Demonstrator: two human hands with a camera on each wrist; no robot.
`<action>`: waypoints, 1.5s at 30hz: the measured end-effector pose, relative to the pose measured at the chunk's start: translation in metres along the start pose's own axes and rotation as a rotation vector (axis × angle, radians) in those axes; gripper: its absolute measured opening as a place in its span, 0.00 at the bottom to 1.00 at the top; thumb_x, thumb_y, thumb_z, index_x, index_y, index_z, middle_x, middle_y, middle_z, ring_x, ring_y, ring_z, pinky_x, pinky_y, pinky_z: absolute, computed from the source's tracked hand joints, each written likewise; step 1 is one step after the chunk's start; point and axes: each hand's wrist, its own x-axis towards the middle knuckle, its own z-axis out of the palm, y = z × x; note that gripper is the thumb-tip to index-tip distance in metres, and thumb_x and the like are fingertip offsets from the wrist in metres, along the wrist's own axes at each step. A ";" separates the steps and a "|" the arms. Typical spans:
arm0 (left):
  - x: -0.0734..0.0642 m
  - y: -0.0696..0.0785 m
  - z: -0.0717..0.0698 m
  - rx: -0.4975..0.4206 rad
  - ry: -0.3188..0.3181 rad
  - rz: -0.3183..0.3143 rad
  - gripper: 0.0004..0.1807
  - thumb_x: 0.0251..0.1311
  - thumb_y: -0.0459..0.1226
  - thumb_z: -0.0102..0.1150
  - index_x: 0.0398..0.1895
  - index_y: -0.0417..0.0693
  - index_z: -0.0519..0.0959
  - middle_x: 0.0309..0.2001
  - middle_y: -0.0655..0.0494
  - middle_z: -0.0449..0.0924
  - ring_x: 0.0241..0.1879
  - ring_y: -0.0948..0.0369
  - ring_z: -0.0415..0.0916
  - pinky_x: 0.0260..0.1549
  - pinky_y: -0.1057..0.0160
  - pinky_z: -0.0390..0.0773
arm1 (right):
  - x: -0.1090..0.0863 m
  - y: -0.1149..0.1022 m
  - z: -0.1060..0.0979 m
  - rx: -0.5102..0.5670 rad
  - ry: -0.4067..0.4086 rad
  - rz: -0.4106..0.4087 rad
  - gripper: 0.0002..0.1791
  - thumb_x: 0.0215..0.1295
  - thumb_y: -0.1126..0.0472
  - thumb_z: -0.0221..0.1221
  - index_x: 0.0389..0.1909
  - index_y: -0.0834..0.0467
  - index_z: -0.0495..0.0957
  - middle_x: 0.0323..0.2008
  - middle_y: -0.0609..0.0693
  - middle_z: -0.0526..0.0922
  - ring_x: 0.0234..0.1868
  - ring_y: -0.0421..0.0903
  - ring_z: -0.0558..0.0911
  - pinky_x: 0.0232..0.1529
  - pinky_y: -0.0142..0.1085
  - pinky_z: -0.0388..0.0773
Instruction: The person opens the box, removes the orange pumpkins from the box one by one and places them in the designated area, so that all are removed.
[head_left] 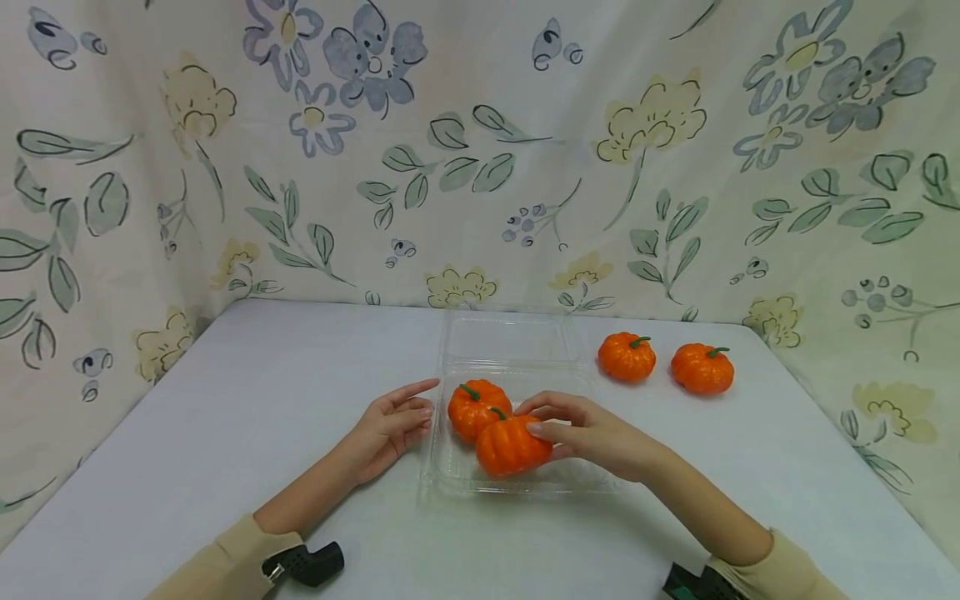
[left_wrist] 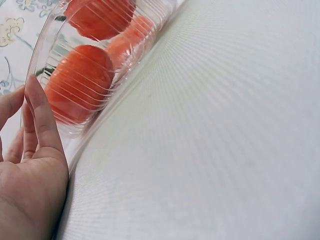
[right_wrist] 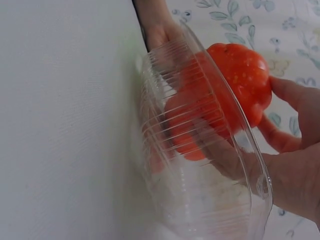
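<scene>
My right hand [head_left: 592, 429] grips an orange toy pumpkin [head_left: 510, 450] with a green stem, thumb on top. In the right wrist view the held pumpkin [right_wrist: 247, 75] shows above the rim of a clear plastic clamshell box [right_wrist: 250, 145]. Another toy pumpkin [head_left: 474, 404] sits in the left part of the box [head_left: 517, 486], beside the held one. At the box's left rim, my left hand [head_left: 390, 433] rests on its edge with fingertips at the plastic. In the left wrist view a further orange shape [left_wrist: 131, 42] shows through the ribbed wall, partly hidden.
Two more pumpkins, one nearer [head_left: 626, 358] and one farther right [head_left: 703, 369], stand on the white table [head_left: 300, 367] behind the box to the right. The clear lid [head_left: 506, 337] lies folded back. A floral cloth [head_left: 465, 225] hangs behind the table.
</scene>
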 end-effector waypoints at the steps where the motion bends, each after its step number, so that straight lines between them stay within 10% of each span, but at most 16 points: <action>1: 0.000 0.000 0.000 0.002 -0.002 0.002 0.30 0.76 0.24 0.51 0.79 0.36 0.63 0.44 0.57 0.79 0.39 0.68 0.82 0.45 0.73 0.85 | -0.001 0.000 0.000 -0.002 0.001 -0.005 0.20 0.80 0.54 0.57 0.66 0.58 0.75 0.72 0.62 0.70 0.67 0.57 0.74 0.61 0.49 0.83; 45: 0.000 0.001 0.001 0.002 0.005 -0.017 0.29 0.76 0.25 0.52 0.78 0.40 0.66 0.45 0.57 0.79 0.40 0.67 0.82 0.46 0.72 0.85 | -0.009 0.005 -0.007 -0.002 -0.057 -0.090 0.33 0.70 0.59 0.67 0.72 0.65 0.70 0.72 0.62 0.72 0.66 0.55 0.77 0.61 0.33 0.80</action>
